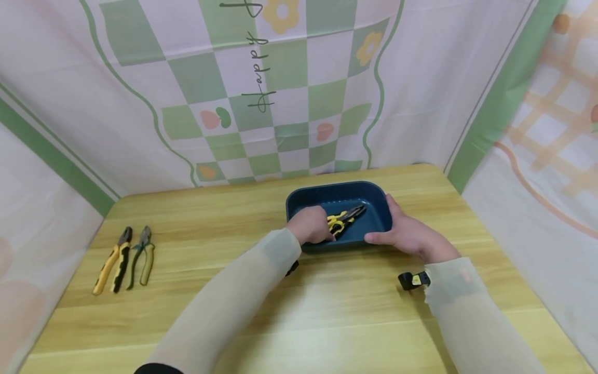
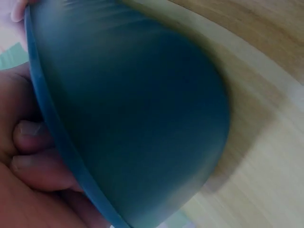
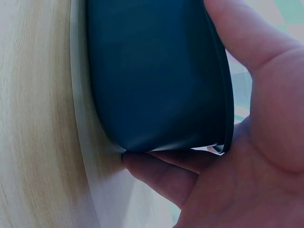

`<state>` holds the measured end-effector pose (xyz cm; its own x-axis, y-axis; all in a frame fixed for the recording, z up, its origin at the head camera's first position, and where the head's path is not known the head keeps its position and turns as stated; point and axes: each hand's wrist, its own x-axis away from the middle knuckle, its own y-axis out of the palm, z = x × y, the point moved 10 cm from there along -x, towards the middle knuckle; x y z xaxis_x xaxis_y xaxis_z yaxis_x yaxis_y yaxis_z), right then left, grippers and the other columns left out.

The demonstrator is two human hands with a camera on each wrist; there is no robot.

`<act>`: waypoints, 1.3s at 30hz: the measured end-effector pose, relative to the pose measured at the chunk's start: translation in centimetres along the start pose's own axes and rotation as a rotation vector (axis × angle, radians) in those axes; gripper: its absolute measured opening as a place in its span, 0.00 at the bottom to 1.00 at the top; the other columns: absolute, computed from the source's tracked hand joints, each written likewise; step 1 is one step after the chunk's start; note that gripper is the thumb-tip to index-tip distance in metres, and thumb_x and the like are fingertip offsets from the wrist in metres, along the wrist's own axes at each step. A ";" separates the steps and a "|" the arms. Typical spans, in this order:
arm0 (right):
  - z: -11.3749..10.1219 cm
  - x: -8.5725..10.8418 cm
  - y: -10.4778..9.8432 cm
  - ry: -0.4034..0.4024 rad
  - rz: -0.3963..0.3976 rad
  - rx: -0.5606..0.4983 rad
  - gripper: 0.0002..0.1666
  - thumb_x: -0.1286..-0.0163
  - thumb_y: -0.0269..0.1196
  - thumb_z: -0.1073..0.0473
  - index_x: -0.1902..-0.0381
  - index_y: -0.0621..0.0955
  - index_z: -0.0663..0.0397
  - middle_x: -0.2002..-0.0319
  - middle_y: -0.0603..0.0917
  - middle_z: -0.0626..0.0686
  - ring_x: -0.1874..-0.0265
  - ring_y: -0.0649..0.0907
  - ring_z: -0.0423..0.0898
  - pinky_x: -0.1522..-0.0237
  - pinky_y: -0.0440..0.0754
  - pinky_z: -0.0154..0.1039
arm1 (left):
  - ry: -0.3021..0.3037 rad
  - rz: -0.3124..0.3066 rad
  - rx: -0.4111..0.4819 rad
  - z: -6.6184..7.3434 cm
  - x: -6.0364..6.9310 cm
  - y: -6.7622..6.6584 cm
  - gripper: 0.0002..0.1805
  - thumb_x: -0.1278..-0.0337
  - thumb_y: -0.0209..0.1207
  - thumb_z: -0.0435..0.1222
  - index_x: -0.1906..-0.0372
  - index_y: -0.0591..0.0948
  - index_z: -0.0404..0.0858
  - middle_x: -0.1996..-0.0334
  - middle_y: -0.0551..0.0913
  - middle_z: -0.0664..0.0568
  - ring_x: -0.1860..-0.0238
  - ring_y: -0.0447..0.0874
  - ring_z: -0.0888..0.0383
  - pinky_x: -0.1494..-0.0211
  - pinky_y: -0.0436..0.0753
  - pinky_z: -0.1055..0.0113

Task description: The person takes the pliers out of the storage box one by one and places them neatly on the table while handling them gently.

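Observation:
A dark blue tray [image 1: 374, 228] stands near the table's back edge. Yellow-and-black pliers [image 1: 340, 222] lie slanted inside, metal jaws toward the back right. My left hand [image 1: 310, 224] reaches over the near left rim and grips the handle ends; its curled fingers [image 2: 35, 164] show behind the tray wall [image 2: 137, 104] in the left wrist view, where the pliers are hidden. My right hand [image 1: 411, 234] holds the tray's right end, thumb at the near rim and fingers along the outer side. The right wrist view shows this hand [image 3: 237, 156] against the tray wall [image 3: 152, 80].
On the left of the wooden table [image 1: 336, 332] lie pliers with yellow-and-black handles [image 1: 112, 265] and, beside them, pliers with green handles [image 1: 141, 259]. A patterned curtain [image 1: 261, 67] hangs behind the table. A black strap piece [image 1: 412, 281] shows by my right wrist.

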<state>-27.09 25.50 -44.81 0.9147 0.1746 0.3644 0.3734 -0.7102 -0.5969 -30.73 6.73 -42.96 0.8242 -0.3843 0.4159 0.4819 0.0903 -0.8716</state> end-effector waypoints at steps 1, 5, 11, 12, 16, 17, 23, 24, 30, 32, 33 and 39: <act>0.0 0.0 0.0 -0.001 0.000 -0.002 0.79 0.42 0.70 0.31 0.25 0.21 0.43 0.24 0.38 0.73 0.29 0.51 0.74 0.35 0.51 0.70 | -0.004 -0.004 -0.008 0.0 0.0 0.0 0.17 0.39 0.67 0.52 0.68 0.85 0.42 0.69 0.81 0.55 0.68 0.78 0.58 0.61 0.78 0.64; 0.0 0.0 0.0 -0.004 0.001 -0.006 0.79 0.41 0.70 0.32 0.25 0.21 0.43 0.24 0.37 0.72 0.29 0.50 0.74 0.34 0.50 0.70 | -0.022 -0.003 -0.045 -0.1 -0.1 0.0 0.15 0.40 0.67 0.51 0.68 0.84 0.43 0.68 0.81 0.56 0.68 0.78 0.58 0.61 0.77 0.65; -0.2 -0.1 0.0 -0.010 0.000 -0.009 0.80 0.43 0.70 0.31 0.25 0.22 0.45 0.24 0.36 0.72 0.29 0.50 0.73 0.34 0.50 0.70 | -0.004 -0.002 -0.042 -0.1 0.0 -0.2 0.15 0.39 0.67 0.50 0.71 0.85 0.43 0.68 0.82 0.56 0.67 0.79 0.58 0.61 0.78 0.65; -0.3 -0.1 0.1 -0.012 -0.001 -0.012 0.80 0.43 0.70 0.31 0.24 0.22 0.45 0.24 0.36 0.72 0.29 0.49 0.74 0.35 0.50 0.70 | 0.004 0.000 -0.040 0.0 0.0 -0.2 0.15 0.39 0.67 0.50 0.72 0.85 0.43 0.69 0.82 0.56 0.68 0.79 0.58 0.61 0.78 0.64; -0.2 -0.2 0.1 -0.008 -0.002 -0.016 0.81 0.45 0.70 0.29 0.24 0.22 0.45 0.24 0.36 0.72 0.29 0.49 0.73 0.34 0.49 0.70 | 0.040 -0.007 -0.054 0.2 -0.1 -0.2 0.15 0.37 0.66 0.49 0.72 0.84 0.43 0.70 0.82 0.56 0.68 0.78 0.58 0.60 0.78 0.64; -0.2 -0.1 0.1 -0.006 -0.003 -0.016 0.82 0.45 0.70 0.28 0.24 0.22 0.44 0.24 0.36 0.71 0.29 0.49 0.73 0.34 0.49 0.70 | 0.045 -0.009 -0.061 0.2 -0.1 -0.1 0.15 0.37 0.66 0.49 0.72 0.84 0.43 0.70 0.81 0.56 0.68 0.78 0.58 0.60 0.78 0.64; -0.1 -0.1 0.0 -0.003 0.003 -0.010 0.81 0.45 0.71 0.29 0.24 0.22 0.45 0.24 0.36 0.72 0.29 0.48 0.74 0.34 0.49 0.70 | 0.066 0.009 -0.075 0.1 -0.4 -0.2 0.14 0.37 0.65 0.49 0.71 0.85 0.44 0.69 0.82 0.57 0.67 0.79 0.58 0.58 0.78 0.65; -0.1 -0.1 0.0 -0.005 0.004 -0.012 0.81 0.44 0.71 0.30 0.24 0.22 0.45 0.24 0.36 0.72 0.29 0.48 0.74 0.34 0.48 0.70 | 0.072 0.014 -0.070 0.1 -0.4 -0.2 0.14 0.36 0.65 0.49 0.71 0.85 0.44 0.69 0.82 0.58 0.67 0.79 0.59 0.57 0.78 0.65; -0.3 0.0 0.1 -0.012 -0.006 -0.027 0.80 0.43 0.70 0.31 0.25 0.21 0.43 0.24 0.34 0.71 0.28 0.47 0.73 0.34 0.48 0.70 | 0.136 0.058 0.001 0.1 0.1 -0.9 0.16 0.34 0.64 0.45 0.77 0.86 0.42 0.81 0.76 0.58 0.73 0.75 0.60 0.60 0.77 0.67; -0.4 0.1 0.1 -0.010 -0.009 -0.026 0.80 0.43 0.70 0.30 0.25 0.21 0.43 0.24 0.35 0.71 0.28 0.47 0.73 0.34 0.48 0.70 | 0.149 0.074 0.064 0.2 0.4 -1.4 0.15 0.34 0.64 0.44 0.75 0.87 0.41 0.83 0.76 0.59 0.74 0.74 0.59 0.61 0.76 0.67; -0.4 0.1 0.1 -0.009 -0.009 -0.023 0.80 0.43 0.70 0.30 0.25 0.21 0.43 0.24 0.35 0.71 0.28 0.47 0.73 0.34 0.49 0.70 | 0.155 0.081 0.094 0.3 0.6 -1.6 0.14 0.34 0.64 0.43 0.74 0.88 0.41 0.82 0.76 0.59 0.73 0.74 0.59 0.62 0.76 0.68; -0.4 0.1 0.2 -0.003 -0.008 -0.023 0.81 0.44 0.70 0.28 0.25 0.21 0.44 0.25 0.36 0.73 0.29 0.48 0.74 0.34 0.49 0.70 | 0.151 0.122 0.199 0.3 1.3 -3.0 0.10 0.35 0.65 0.44 0.65 0.91 0.44 0.70 0.86 0.59 0.66 0.81 0.60 0.58 0.79 0.67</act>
<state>-26.99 25.12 -44.61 0.9121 0.1827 0.3671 0.3774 -0.7241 -0.5773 -31.00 6.22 -39.74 0.8332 -0.4910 0.2542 0.4427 0.3171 -0.8387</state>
